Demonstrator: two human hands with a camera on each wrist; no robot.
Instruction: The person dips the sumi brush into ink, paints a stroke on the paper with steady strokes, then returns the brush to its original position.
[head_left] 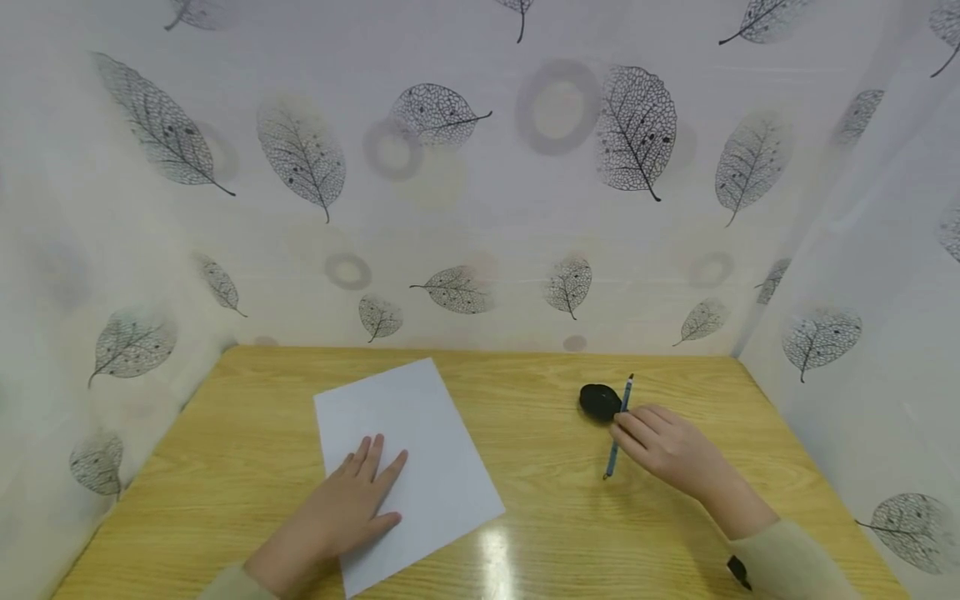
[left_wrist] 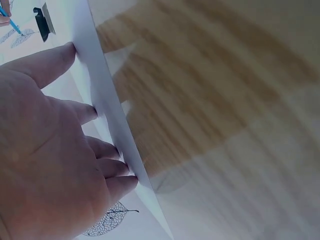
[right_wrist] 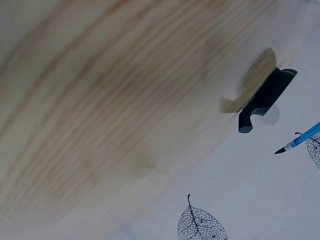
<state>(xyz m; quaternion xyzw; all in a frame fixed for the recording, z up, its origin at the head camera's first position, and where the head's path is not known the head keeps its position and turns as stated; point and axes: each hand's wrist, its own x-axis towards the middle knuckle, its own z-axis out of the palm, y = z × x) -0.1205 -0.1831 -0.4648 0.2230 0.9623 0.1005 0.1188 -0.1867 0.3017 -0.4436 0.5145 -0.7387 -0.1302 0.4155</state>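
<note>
On a white sheet of paper (head_left: 427, 442) my left hand (head_left: 345, 512) lies with fingers spread. The left wrist view shows the fingertips of this hand (left_wrist: 55, 150) touching the paper (left_wrist: 120, 120). My right hand (head_left: 675, 450) pinches a slim blue brush (head_left: 612, 458) by its middle; its dark tip points away from me and a small loop ends the near side. Just left of the brush sits a black oval dish (head_left: 597, 402), perhaps an inkstone. In the right wrist view the brush tip (right_wrist: 281, 150) is apart from the black dish (right_wrist: 267, 92); the hand is out of that frame.
The wood-grain table (head_left: 547, 467) carries everything. Pale leaf-print curtains (head_left: 480, 208) close off its back and both sides. A small black piece (head_left: 738, 572) shows at the right sleeve.
</note>
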